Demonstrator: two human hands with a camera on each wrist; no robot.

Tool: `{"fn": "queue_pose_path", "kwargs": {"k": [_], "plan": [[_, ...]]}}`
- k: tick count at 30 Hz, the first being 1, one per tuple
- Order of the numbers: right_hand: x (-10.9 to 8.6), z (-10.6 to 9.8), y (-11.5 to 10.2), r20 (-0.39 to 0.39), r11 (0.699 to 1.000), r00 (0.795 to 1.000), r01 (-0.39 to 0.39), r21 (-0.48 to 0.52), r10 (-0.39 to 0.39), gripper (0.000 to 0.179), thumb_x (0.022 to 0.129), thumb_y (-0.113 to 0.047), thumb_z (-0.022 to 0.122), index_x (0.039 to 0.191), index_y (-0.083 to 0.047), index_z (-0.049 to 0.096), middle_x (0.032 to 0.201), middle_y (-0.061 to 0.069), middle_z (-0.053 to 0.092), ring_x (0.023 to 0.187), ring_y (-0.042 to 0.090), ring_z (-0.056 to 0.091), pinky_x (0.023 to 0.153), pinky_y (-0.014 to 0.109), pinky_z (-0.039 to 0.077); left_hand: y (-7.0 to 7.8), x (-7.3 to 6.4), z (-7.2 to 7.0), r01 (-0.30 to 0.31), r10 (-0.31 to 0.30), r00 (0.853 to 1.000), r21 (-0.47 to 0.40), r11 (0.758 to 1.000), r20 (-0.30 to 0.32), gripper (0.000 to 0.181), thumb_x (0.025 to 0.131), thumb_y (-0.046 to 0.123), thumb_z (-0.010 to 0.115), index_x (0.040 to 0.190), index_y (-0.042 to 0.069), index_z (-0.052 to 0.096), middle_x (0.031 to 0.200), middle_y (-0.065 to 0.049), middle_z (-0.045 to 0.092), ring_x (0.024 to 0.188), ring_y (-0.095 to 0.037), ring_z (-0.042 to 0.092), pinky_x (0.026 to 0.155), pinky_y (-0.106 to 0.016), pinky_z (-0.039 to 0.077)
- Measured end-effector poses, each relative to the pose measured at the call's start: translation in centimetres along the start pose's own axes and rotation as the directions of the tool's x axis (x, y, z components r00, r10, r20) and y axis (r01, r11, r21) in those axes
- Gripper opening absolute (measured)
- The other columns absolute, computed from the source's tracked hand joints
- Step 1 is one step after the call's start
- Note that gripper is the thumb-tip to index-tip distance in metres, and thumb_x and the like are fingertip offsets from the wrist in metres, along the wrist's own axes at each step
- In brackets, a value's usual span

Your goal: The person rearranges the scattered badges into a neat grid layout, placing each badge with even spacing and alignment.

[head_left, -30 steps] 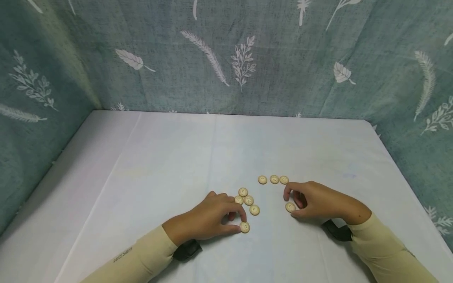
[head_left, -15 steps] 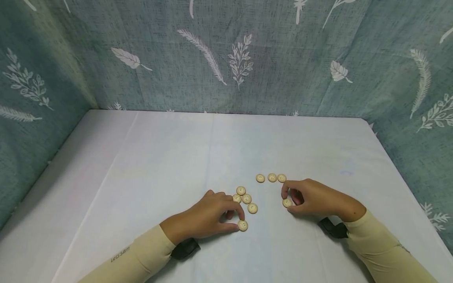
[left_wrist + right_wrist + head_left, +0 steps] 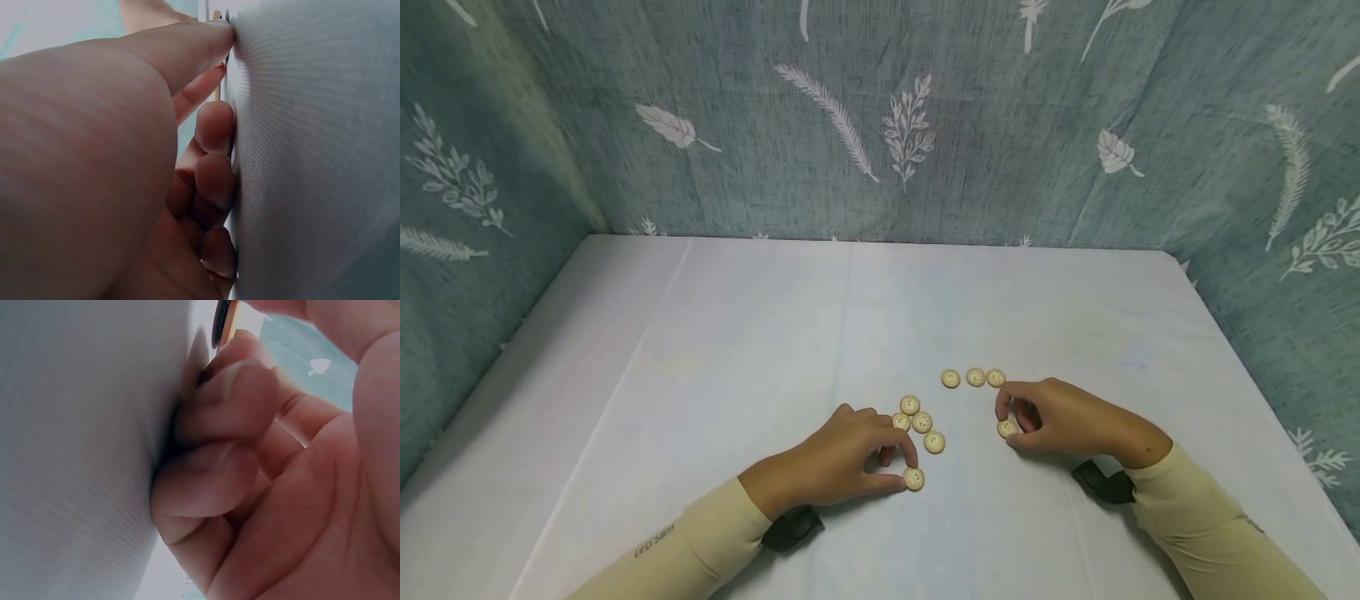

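Observation:
Near the middle of the white table, my left hand point(image 3: 853, 458) pinches a round cream button point(image 3: 913, 479) between thumb and index finger. Its other fingers curl against the cloth in the left wrist view. Farther right, my right hand point(image 3: 1060, 421) has thumb and index finger at opposite edges of another cream button point(image 3: 1007, 428), gripping it close to the tabletop. That button's edge point(image 3: 226, 325) shows at the top of the right wrist view, while the right hand's remaining fingers point(image 3: 212, 481) bend against the cloth.
Several loose buttons point(image 3: 922, 422) cluster just beyond the left fingertips. A row of three buttons point(image 3: 975, 377) lies farther back, its right end close to the right index finger. White cloth covers the table point(image 3: 737, 333); a green leaf-print curtain point(image 3: 775, 192) hangs behind it.
The right hand's fingers have closed in on their button, which has shifted slightly away toward the row of three. My left hand keeps its place; the head view has drifted a little.

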State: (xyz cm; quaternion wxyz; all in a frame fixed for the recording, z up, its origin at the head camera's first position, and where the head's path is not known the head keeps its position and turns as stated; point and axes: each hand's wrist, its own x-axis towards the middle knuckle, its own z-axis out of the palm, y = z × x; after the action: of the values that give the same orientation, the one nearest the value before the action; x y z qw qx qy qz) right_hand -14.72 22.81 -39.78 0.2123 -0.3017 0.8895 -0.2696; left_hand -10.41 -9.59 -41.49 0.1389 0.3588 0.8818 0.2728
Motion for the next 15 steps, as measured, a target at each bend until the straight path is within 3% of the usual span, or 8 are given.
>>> {"fn": "queue_pose_path", "kwargs": {"k": [8,15], "plan": [[0.22,-0.19,-0.08,-0.029,1.0,1.0,0.006,-0.021,-0.007,0.023,0.084,-0.011,0.076,0.095,-0.019,0.058,0.065,-0.013,0.047,0.058,-0.001,0.044,0.057,0.02,0.041,0.08,-0.06,-0.15,-0.021,0.021,0.999,0.01,1.0,-0.029,0.016,0.085,0.036,0.079,0.098,0.034,0.069,0.08,0.018,0.053,0.08,-0.002,0.045,0.077,-0.031,0.029],[0.34,-0.24,0.12,-0.059,1.0,0.998,0.028,0.008,-0.027,0.022,0.086,-0.01,0.074,0.098,-0.017,0.057,0.065,-0.014,0.047,0.058,-0.002,0.045,0.056,0.02,0.041,-0.04,0.06,-0.06,-0.019,0.019,1.0,0.008,1.0,-0.014,0.016,0.085,0.037,0.079,0.098,0.035,0.068,0.081,0.019,0.052,0.079,-0.002,0.045,0.077,-0.031,0.028]]}}
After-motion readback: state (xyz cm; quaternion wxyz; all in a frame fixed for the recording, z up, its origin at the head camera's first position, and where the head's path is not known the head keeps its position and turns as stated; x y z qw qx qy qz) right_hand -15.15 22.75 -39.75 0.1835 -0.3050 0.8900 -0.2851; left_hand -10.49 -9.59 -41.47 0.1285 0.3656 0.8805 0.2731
